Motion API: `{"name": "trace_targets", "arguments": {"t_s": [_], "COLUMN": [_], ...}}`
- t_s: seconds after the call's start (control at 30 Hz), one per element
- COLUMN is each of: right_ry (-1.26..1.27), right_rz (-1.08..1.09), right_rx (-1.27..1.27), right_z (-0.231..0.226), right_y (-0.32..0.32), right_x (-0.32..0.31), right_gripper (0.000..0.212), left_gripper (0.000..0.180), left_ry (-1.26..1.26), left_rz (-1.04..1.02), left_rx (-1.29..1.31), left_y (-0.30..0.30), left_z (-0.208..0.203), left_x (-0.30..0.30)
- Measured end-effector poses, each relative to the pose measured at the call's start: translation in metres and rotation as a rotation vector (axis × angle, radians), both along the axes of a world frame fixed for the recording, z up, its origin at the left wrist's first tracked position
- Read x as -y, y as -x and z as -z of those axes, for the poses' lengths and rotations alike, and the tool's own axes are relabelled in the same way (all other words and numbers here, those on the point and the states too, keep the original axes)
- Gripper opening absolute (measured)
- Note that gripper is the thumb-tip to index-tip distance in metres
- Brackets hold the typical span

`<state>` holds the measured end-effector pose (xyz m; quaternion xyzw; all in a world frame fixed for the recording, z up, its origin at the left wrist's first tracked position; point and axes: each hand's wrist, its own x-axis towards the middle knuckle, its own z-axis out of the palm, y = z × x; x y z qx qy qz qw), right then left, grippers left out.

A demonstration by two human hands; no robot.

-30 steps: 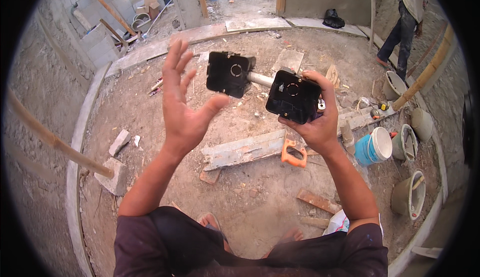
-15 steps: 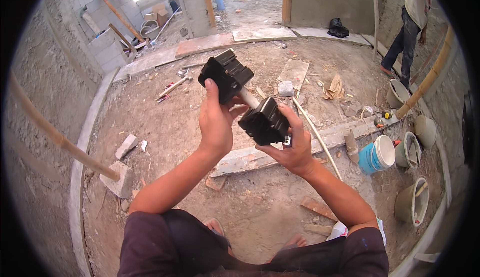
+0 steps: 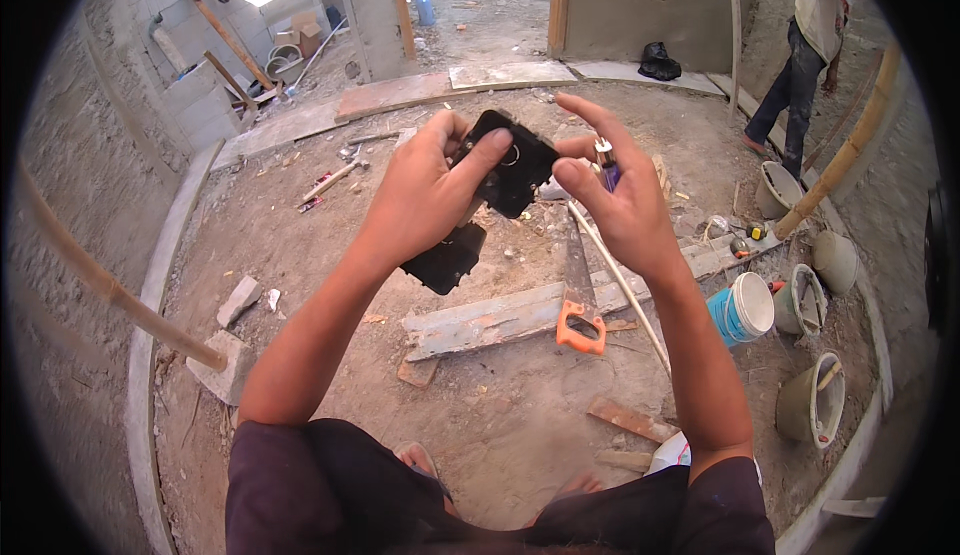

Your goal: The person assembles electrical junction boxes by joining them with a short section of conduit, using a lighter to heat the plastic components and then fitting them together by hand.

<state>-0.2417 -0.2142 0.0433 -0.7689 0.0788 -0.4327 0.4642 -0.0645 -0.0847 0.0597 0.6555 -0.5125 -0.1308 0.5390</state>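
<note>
Head view: one pair of bare hands, raised and working close together over a dusty earth floor.

Item, left hand (image 3: 425,187): closed around a square, shallow black plastic box (image 3: 518,177), thumb laid across its open face, fingers behind and partly hidden. Wrist bent inward, forearm slanting up from below.

Item, second square black plastic box (image 3: 447,261): below the left hand, partly covered by it; the link between the two boxes is mostly hidden.

Item, right hand (image 3: 636,217): half open, index finger extended upward, thumb pointing toward the upper box's right edge; contact there cannot be told. Tucked among its fingers, a small purple object with a metallic top (image 3: 609,171).

Step in hand, by judgement: turning and handling the boxes, with the left hand bearing them. A next move calls for a steady left grip and a right thumb and index kept free while the small object stays tucked.

Surroundings: orange-handled handsaw (image 3: 582,330), below and between the hands; wooden-handled hammer (image 3: 333,182), left of the left hand; blue-and-white plastic bucket (image 3: 740,309), beyond the right forearm.
</note>
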Motion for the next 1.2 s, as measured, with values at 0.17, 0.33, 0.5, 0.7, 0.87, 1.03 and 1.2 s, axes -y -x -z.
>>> {"name": "trace_targets", "arguments": {"t_s": [0.17, 0.33, 0.5, 0.7, 0.87, 1.03, 1.2], "right_ry": [0.017, -0.112, -0.243, -0.229, -0.204, -0.087, -0.114], "right_rz": [-0.049, 0.045, 0.063, 0.073, 0.000, 0.108, 0.194], "right_rx": [0.024, 0.134, 0.141, 0.216, 0.227, 0.167, 0.229], "right_z": [-0.033, -0.022, -0.015, -0.014, -0.008, -0.002, -0.001], "right_y": [0.006, 0.023, 0.034, 0.031, 0.030, 0.022, 0.025], "right_x": [0.009, 0.015, 0.012, 0.015, 0.023, 0.029, 0.038], "right_gripper": [0.047, 0.045, 0.045, 0.047, 0.048, 0.054, 0.055], "left_gripper": [0.050, 0.059, 0.055, 0.047, 0.044, 0.041, 0.040], "left_ry": [0.117, 0.100, -0.019, -0.009, -0.077, -0.003, 0.180], "left_rz": [0.106, 0.333, 0.375, 0.342, 0.427, 0.406, 0.245], "left_rx": [0.014, -0.132, -0.123, -0.110, -0.143, -0.186, -0.179], "left_y": [0.014, 0.020, 0.013, 0.017, 0.016, 0.013, 0.005], "left_z": [-0.029, -0.032, -0.021, -0.020, -0.026, -0.022, -0.017], "left_x": [0.029, 0.028, 0.030, 0.035, 0.033, 0.035, 0.047]}}
